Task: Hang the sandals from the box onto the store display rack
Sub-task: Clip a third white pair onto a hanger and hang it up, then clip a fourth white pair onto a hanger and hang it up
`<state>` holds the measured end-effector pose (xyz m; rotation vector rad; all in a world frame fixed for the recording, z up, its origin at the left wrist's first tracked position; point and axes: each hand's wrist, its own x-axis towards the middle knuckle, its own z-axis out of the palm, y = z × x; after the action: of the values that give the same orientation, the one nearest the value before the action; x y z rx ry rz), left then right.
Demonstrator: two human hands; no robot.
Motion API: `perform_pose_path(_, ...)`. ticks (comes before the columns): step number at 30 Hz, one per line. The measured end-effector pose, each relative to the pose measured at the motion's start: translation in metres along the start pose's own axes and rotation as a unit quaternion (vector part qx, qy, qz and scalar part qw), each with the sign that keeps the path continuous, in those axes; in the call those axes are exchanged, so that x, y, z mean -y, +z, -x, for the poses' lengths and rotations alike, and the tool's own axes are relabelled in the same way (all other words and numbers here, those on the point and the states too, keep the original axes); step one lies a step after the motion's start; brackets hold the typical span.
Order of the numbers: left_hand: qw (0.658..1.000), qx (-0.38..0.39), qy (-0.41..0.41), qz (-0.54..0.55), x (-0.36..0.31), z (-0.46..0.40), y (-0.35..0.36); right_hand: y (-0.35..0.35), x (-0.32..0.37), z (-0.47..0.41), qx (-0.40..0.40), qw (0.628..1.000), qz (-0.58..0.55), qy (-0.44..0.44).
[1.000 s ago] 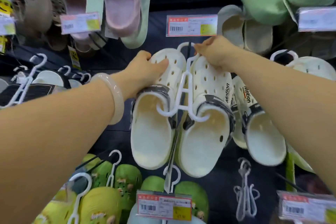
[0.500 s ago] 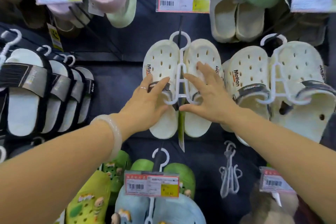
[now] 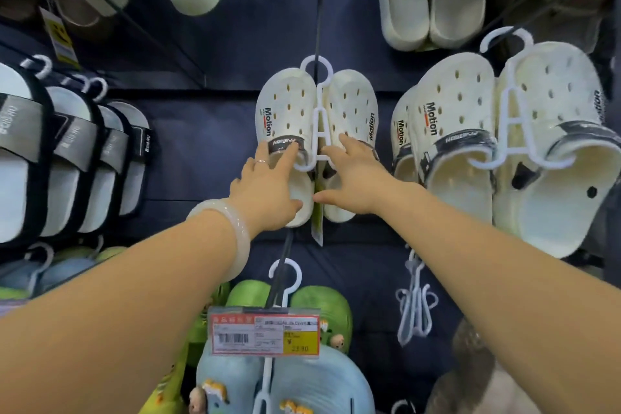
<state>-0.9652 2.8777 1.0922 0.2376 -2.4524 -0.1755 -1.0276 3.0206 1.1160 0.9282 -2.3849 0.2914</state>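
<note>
I had both hands out flat against the cream clog pair (image 3: 317, 141), which hung by the hook of its white hanger (image 3: 318, 118) on the black peg (image 3: 317, 20) at the middle of the display rack (image 3: 208, 144), under the price tag at the rack's top edge. My left hand (image 3: 268, 185) lay with straight fingers on the left clog's grey strap, thumb under the heel; my right hand (image 3: 353, 178) rested the same way on the right clog. Neither hand curled round anything; both were released, only touching.

As I judged it, the step was seating and squaring the pair. To do it well, I reckoned the push should be light and even from both palms, so the hook slid back along the peg without twisting. Pressing one side harder would likely turn the pair toward the neighbouring cream clogs (image 3: 504, 151) near the rack's right edge. I would let go of both sides together and watch that the pair hung straight. A green tag (image 3: 317, 228) dangled below the heels; I would keep my fingers off it. The box was not in view.
</note>
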Motion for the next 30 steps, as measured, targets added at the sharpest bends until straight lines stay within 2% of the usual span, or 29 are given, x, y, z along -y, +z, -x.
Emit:
perform_pose_path(4,0.999,-0.024,-0.021,0.022,0.003,0.013,-0.009,-0.010,0.008,0.033,-0.047,0.999,-0.010,-0.017)
perform_pose_path(7,0.996,-0.032,-0.011,0.081,-0.004,0.032,-0.022,-0.018,0.012,0.063,-0.047,0.998,-0.009,-0.041)
perform_pose_path(14,0.984,-0.010,0.137,0.110,-0.027,0.109,-0.034,-0.026,0.040,0.116,-0.023,0.999,-0.020,-0.039)
perform_pose_path(19,0.979,0.020,0.149,0.136,-0.028,0.167,-0.031,-0.022,0.062,0.163,0.020,1.000,-0.001,-0.022)
perform_pose_path(25,0.965,0.119,0.164,0.165,-0.021,0.248,-0.006,0.005,0.082,0.253,0.087,0.995,-0.050,0.031)
perform_pose_path(30,0.937,0.234,0.183,0.181,-0.020,0.334,0.051,0.063,0.084,0.353,0.186,0.975,-0.087,0.082)
